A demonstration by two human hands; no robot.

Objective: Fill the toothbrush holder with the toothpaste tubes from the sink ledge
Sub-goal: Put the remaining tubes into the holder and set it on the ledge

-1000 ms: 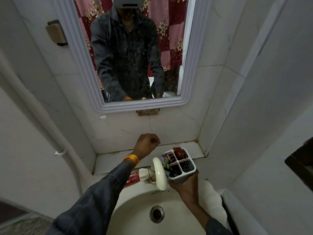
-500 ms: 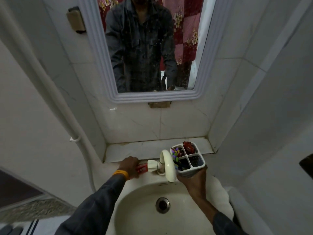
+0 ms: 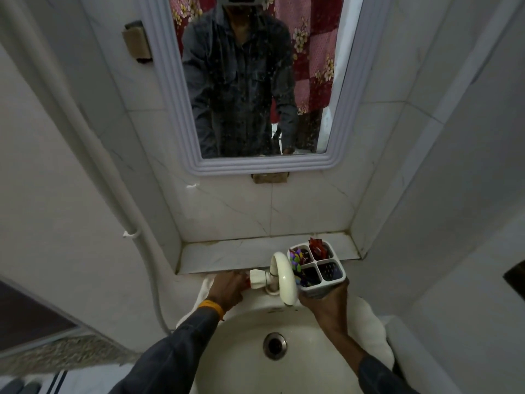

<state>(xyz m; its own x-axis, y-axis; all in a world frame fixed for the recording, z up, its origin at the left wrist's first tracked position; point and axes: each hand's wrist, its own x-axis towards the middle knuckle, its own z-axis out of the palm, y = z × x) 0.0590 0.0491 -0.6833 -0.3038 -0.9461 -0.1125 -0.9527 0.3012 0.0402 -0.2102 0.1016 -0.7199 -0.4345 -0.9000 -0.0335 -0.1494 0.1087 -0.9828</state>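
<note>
My right hand [image 3: 326, 301] holds a white toothbrush holder [image 3: 326, 275] with four compartments, just right of the tap. A red tube end sticks out of its far right compartment [image 3: 317, 247]; a colourful item sits in the far left one. My left hand [image 3: 227, 290] lies closed over a red toothpaste tube [image 3: 246, 280] on the sink rim, left of the tap handle. Only a sliver of that tube shows beside my fingers.
A cream curved tap [image 3: 284, 275] stands between my hands, above the basin [image 3: 244, 351] with its drain [image 3: 275, 346]. A marble ledge [image 3: 227, 253] runs behind the sink under a framed mirror [image 3: 343, 115]. A pipe [image 3: 136, 223] runs down the left wall.
My left hand came down from above the ledge onto the red tube on the sink rim and now covers most of it. The holder stays in my right hand.
</note>
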